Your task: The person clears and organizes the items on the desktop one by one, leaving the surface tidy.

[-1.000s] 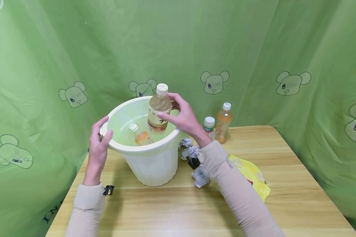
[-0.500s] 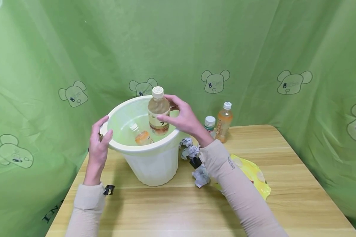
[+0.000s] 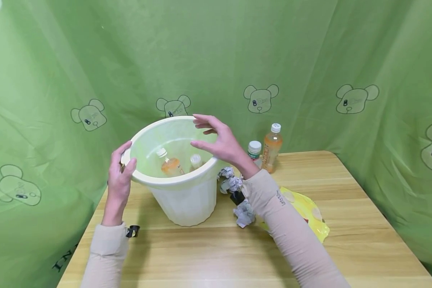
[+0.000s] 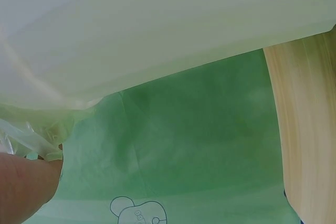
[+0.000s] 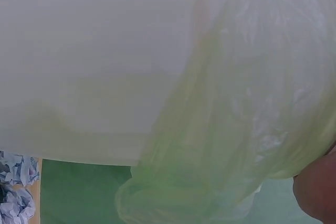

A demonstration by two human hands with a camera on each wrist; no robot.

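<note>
A white plastic bin (image 3: 181, 204) with a green liner stands on the wooden table (image 3: 237, 256). My left hand (image 3: 120, 170) grips its near-left rim. My right hand (image 3: 216, 140) hovers over the right rim with fingers spread and empty. Inside the bin lie an orange drink bottle (image 3: 169, 163) and a pale tea bottle (image 3: 195, 161), only its cap end showing. In the left wrist view the bin wall (image 4: 157, 30) fills the top. The right wrist view shows the bin wall (image 5: 94, 61) and the liner (image 5: 236, 129).
To the right of the bin lie crumpled paper balls (image 3: 232, 185), another paper ball (image 3: 243, 214) and a yellow snack bag (image 3: 309, 214). An orange bottle (image 3: 271, 148) and a short white-capped bottle (image 3: 254, 152) stand at the back. Green curtains surround the table.
My right hand has let go of the tea bottle, which has dropped into the bin. The hand now hovers with fingers spread. The left hand has stayed on the rim.
</note>
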